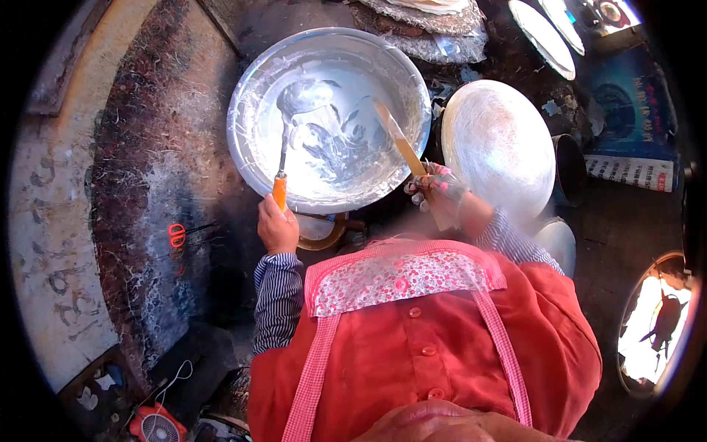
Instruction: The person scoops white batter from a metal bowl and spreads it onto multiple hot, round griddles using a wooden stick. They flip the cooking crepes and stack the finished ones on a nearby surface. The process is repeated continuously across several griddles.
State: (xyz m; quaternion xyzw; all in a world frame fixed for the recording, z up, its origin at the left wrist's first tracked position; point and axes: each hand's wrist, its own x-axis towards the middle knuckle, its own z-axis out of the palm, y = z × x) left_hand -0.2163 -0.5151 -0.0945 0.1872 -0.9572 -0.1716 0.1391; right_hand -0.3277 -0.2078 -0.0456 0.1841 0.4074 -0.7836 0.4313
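Note:
A wide metal basin (237,121) lies in front of me, its inner wall streaked with white, and a wet whitish paste (368,166) covers its bottom. My left hand (278,231) is closed around the orange handle of a ladle (280,190). The ladle's bowl, coated with paste, rests inside the basin toward the far left. In my right hand (443,193), at the basin's near right rim, is a flat wooden stick (402,144). Its whitened far end reaches over the rim into the basin. Patterned pink and grey material covers part of that hand.
Close right of the basin is a round pale metal disc (501,144). Rough round slabs (434,44) are stacked beyond the basin. Orange-red scissors (177,236) lie left, and a small red fan (157,426) sits at lower left. A blue printed sheet (626,110) is at far right.

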